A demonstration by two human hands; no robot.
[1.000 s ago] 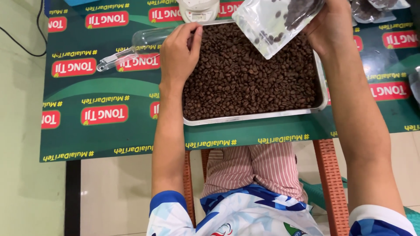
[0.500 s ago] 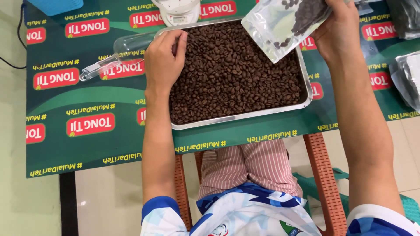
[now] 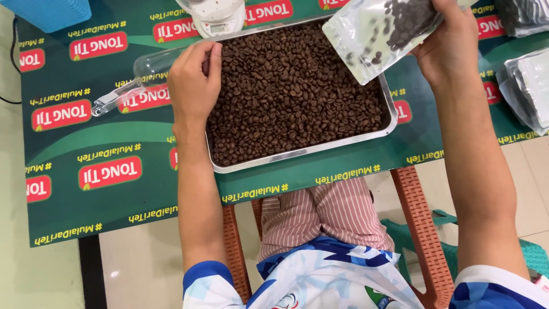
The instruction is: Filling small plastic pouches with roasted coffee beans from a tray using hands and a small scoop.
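A metal tray [image 3: 303, 153] full of roasted coffee beans [image 3: 291, 97] lies on the green printed tablecloth. My left hand [image 3: 191, 77] rests on the tray's left rim with curled fingers, covering the wide end of a clear plastic scoop [image 3: 146, 71] that lies on the cloth, handle pointing left. I cannot see whether the fingers grip the scoop. My right hand [image 3: 452, 43] holds a clear-fronted silver pouch [image 3: 372, 40] tilted above the tray's far right corner. Beans fill the pouch's upper part.
A white scale [image 3: 214, 17] stands behind the tray. A blue box [image 3: 54, 12] sits at the far left corner. More pouches [image 3: 526, 86] lie at the right. The table's near edge runs just below the tray, with my knees and an orange chair under it.
My left hand's fingers have curled from flat at the tray's left rim. The scoop has stayed where it lay. The pouch remains raised in my right hand.
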